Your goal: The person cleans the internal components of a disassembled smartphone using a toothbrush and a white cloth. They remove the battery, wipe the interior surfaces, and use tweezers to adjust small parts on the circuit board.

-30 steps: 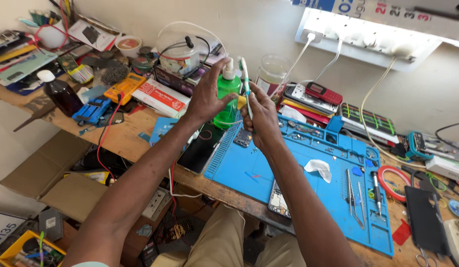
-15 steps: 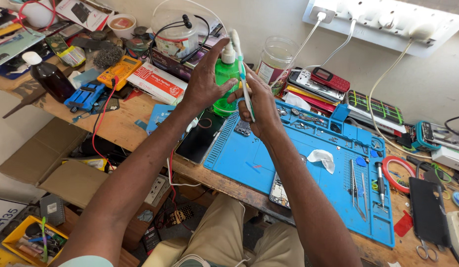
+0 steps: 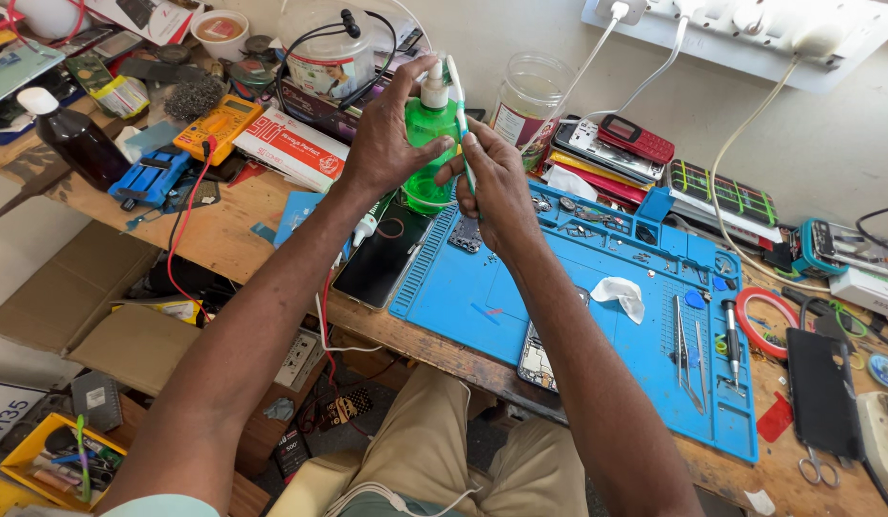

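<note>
Taking the blue mat (image 3: 597,354) as the landmark: far off its left edge, on the wooden worktop (image 3: 224,239), stand a dark bottle with a white cap (image 3: 75,144), a blue clamp-like tool (image 3: 152,177) and a yellow meter (image 3: 219,129) with a red lead running off the worktop's front. Nearer the mat lies a white and red carton (image 3: 291,148), and just beside the mat's left edge a dark phone (image 3: 382,258) lies face up.

Above the mat's upper left corner, lifted clear of the worktop, is the green spray bottle (image 3: 427,153). The left hand (image 3: 386,134) wraps its body from the left, fingers closed round it and the thumb up near the white pump head. It looks like thin plastic, light and slightly squeezable, smooth enough to slip if wet; the waisted middle, where the hand already sits, seems the safest hold.

The right hand (image 3: 496,187) pinches a slim green and white brush (image 3: 458,115) upright, its head close to the nozzle. It is stiff, light and best held low on the handle.

Behind the bottle stand a clear jar (image 3: 530,101) and stacked phones (image 3: 616,144), close enough to be knocked. On the mat lie an opened phone (image 3: 544,349), a crumpled white wipe (image 3: 621,292), tweezers (image 3: 683,345) and a screwdriver (image 3: 733,340). Right of the mat sit a red tape ring (image 3: 764,321) and a black phone (image 3: 822,393).
</note>
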